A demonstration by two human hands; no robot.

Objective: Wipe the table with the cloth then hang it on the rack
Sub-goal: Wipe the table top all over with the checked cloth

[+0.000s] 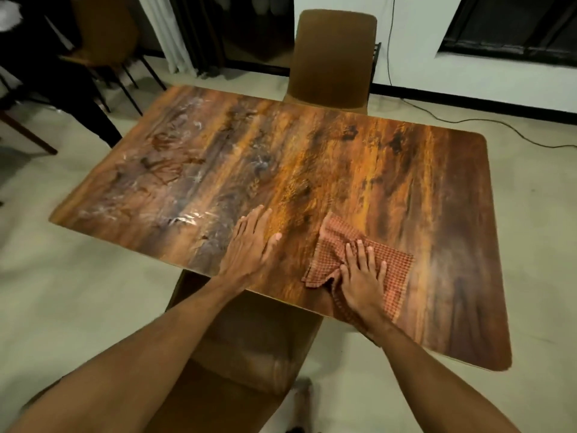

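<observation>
Cloth (387, 260) under right hand (363, 282), near table (312, 151) edge

The right hand (363, 281) lies flat over the middle of the cloth (395, 270), so the fabric beneath the palm is hidden. A fold of cloth disappears under the wrist at the counter (343, 157) edge. Both forearms run out of the bottom edge. The near chair (249, 345) slips partly under the counter. Top left, a dark figure (46, 73) is too blurred to read.
</observation>
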